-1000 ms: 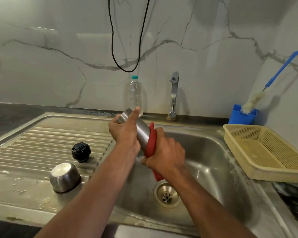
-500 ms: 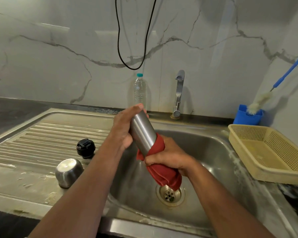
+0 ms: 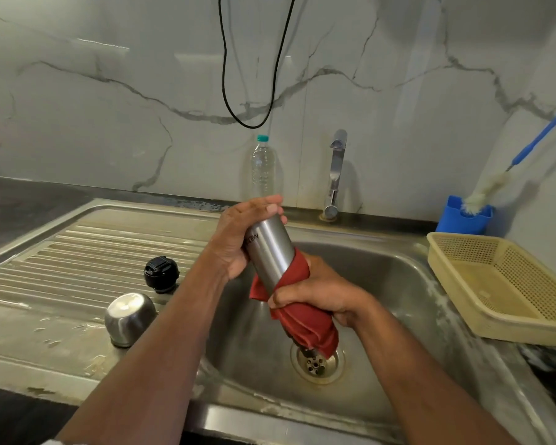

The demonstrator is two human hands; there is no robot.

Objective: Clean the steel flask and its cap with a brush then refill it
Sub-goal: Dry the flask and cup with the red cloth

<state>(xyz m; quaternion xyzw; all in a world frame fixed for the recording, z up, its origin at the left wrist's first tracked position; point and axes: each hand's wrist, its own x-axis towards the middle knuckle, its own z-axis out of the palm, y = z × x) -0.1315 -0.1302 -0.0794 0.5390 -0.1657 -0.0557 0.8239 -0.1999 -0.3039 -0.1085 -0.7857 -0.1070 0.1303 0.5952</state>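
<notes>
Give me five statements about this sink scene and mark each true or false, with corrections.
1. The left hand grips the upper end of the brushed steel cylindrical flask. True.
2. The right hand holds a blue sponge against the flask. False: it grips a red cloth wrapped round the flask's lower part.
3. The round black plastic stopper lies on the ribbed steel draining board. True.
4. The domed steel cap sits inside the yellow perforated plastic basket. False: it rests on the draining board, near the stopper.
5. Water streams from the chrome tap. False: no water shows.
</notes>
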